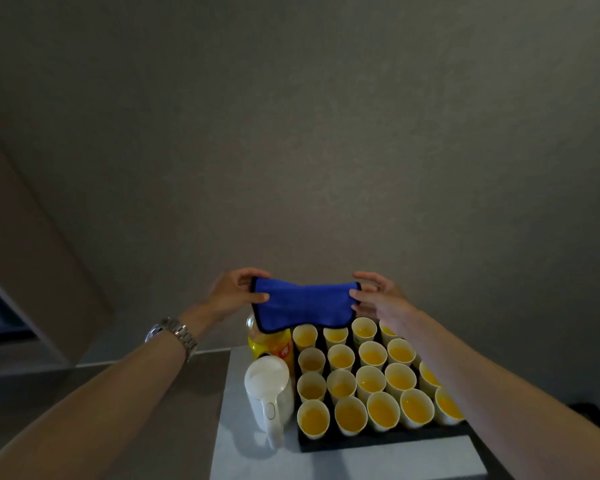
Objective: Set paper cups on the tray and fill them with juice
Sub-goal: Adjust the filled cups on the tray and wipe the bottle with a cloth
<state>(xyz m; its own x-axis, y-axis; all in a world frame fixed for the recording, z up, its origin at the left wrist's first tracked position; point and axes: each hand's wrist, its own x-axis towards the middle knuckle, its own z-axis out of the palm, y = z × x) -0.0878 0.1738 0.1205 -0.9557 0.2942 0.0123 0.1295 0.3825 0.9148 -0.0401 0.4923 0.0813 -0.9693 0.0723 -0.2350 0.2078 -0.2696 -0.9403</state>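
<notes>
Plain grey-beige wall fills most of the view, and low in front of it stands a white-topped desk [257, 459] beside a lower brown surface on the left. On the desk sits a black rectangular tray [378, 441] packed with rows of white paper cups [350, 414], each holding yellow-orange juice; the cups stand close together, rims nearly touching, and the far right ones are partly hidden behind the right forearm. Just left of the tray stands a white plastic jug with a lid and handle [269, 396], and behind it a yellow juice bottle with an orange label [271, 344], whose top is covered from view by a cloth. That blue rectangular cloth with a dark hem [303, 304] is held stretched above the far edge of the tray, hanging in front of the bottle and just over the back row of cups. The left hand [238, 292], with a silver metal wristwatch [172, 334] on its wrist, pinches the cloth's left edge between thumb and curled fingers. The right hand [373, 294] pinches the right edge the same way, its other fingers spread slightly behind the fabric. Both hands are raised above the back of the tray, so the filled cups lie below and nearer to the person than the hands, between the two outstretched forearms.
</notes>
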